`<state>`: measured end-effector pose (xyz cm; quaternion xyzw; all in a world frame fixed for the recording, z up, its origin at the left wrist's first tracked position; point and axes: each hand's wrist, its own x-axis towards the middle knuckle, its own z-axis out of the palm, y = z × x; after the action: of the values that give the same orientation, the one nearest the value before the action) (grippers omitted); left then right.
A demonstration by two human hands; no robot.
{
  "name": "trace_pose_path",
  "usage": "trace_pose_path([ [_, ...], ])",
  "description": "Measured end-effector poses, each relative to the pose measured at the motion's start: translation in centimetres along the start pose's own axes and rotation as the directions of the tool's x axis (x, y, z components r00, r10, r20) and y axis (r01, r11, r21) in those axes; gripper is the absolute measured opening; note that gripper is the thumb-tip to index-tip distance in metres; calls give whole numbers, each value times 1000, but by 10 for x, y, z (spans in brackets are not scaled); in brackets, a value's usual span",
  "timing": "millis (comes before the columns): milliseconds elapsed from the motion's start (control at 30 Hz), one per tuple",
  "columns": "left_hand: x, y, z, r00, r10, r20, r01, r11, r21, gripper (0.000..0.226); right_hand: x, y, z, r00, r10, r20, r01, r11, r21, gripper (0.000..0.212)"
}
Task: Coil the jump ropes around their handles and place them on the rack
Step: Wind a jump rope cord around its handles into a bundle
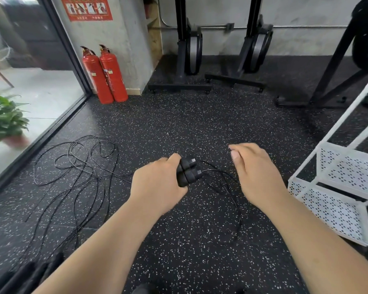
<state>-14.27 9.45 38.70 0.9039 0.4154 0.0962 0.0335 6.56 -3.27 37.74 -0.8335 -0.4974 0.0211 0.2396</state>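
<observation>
Below me lies a black rubber floor flecked with white [179, 124]. Ahead, a grey concrete wall [115, 39] bears a red safety poster [86, 7]. Two red fire extinguishers [113, 75] stand at its foot, with black upright exercise machines [191, 54] to their right. On my left is a dark-framed glass pane [30, 81].

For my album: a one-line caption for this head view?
Left hand grips two black jump-rope handles; right hand open beside white rack.

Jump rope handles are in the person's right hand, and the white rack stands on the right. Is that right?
No. In the head view the left hand grips the jump rope handles; the right hand is open and holds nothing. The white rack does stand on the right.
</observation>
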Motion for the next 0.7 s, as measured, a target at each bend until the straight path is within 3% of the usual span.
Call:
trace_pose_path([
  [167, 0, 5, -1, 994, 78, 79, -71, 994, -87, 42, -5, -22, -7, 969, -212, 129, 170, 945, 278, 49],
  [267, -2, 9, -2, 988, 56, 141, -18, 967, -254, 38, -8, -22, -4, 966, -160, 203, 56, 896, 441, 39],
  [333, 0, 8, -5, 979, 55, 196, 35, 903, -429, 37, -6, -22, -6, 979, -109, 171, 14, 878, 479, 38],
  [533, -1, 17, -9, 944, 76, 322, 243, 498, -832, 31, -1, -26, -17, 997, -72, 34, 43, 849, 526, 39],
  [600, -1, 20, -9, 931, 53, 361, 326, 323, -889, 33, 1, -25, -18, 997, -72, 8, 58, 850, 524, 32],
  [700, 1, 21, -9, 905, 30, 424, 413, 170, -895, 46, 3, -24, -17, 999, -32, -7, 31, 848, 529, 26],
])
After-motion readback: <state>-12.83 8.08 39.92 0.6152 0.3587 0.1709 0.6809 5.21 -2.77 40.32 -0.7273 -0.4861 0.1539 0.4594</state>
